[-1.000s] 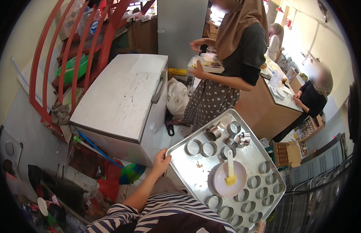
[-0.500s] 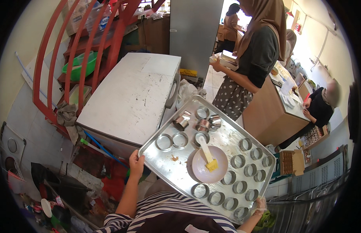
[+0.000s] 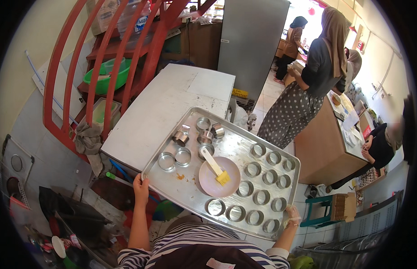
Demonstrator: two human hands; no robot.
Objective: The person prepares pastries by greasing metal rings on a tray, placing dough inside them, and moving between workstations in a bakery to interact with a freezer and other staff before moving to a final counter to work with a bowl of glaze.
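Note:
Between my hands I carry a large metal baking tray (image 3: 168,186), tilted in the view, its far left part over the white chest top. My left hand (image 3: 141,189) grips the tray's left corner. My right hand (image 3: 291,215), in what looks like a clear glove, holds the near right corner. On the tray stand several metal ring moulds (image 3: 261,197), in rows on the right side and loosely grouped at the far left. A pale pink bowl (image 3: 206,184) sits mid-tray, with a pastry brush (image 3: 216,167) resting across it, white-handled with yellow bristles.
A white-topped chest (image 3: 161,96) stands ahead, beside red stair railings (image 3: 89,98) and a grey fridge (image 3: 248,49). One person (image 3: 314,67) walks ahead right near a counter (image 3: 320,139); others stand farther off. A green stool (image 3: 318,210) and carton are at right; clutter lies lower left.
The tray has moved left and farther over the chest top, both hands still on it. The person ahead has moved away to the right.

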